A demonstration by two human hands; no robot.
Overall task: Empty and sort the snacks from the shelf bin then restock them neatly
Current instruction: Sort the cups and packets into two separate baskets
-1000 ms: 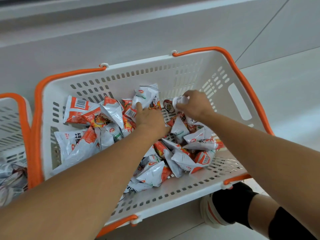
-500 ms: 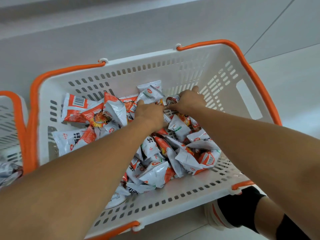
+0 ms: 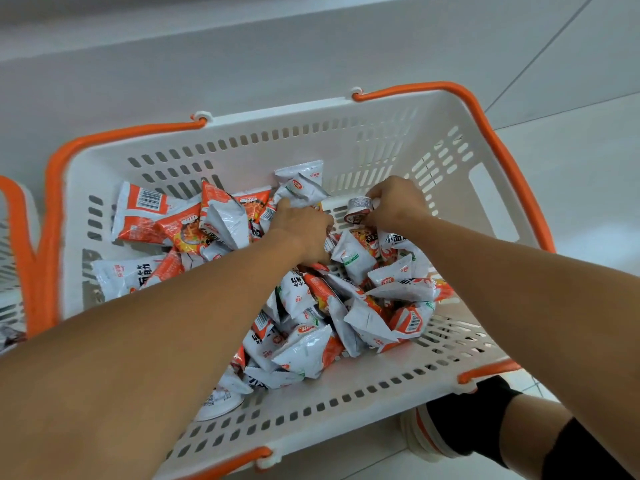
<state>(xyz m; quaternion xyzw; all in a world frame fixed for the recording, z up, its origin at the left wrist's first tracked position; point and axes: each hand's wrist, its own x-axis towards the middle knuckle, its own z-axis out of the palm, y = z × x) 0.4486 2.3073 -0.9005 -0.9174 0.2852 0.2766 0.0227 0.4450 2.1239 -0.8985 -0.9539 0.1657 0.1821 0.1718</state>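
Observation:
A white slotted basket (image 3: 388, 140) with orange handles holds a loose heap of white-and-orange snack packets (image 3: 311, 306). My left hand (image 3: 301, 226) reaches into the middle of the heap, fingers curled down among the packets by a white packet (image 3: 301, 192); what it grips is hidden. My right hand (image 3: 394, 202) is near the far wall, fingers pinched on a small round jelly cup (image 3: 358, 209) with a printed lid. Another small white cup (image 3: 218, 405) lies at the near edge of the heap.
A second basket with an orange handle (image 3: 14, 216) stands at the left edge. A grey ledge (image 3: 242, 53) runs behind the baskets, with tiled floor (image 3: 571, 168) to the right. My foot in a black sock and white shoe (image 3: 446, 431) is beside the basket's near right corner.
My right hand dipped toward the far wall with the small cup and has drawn back slightly, cup showing between its fingers. My left hand stays in the heap. The view shifted a little.

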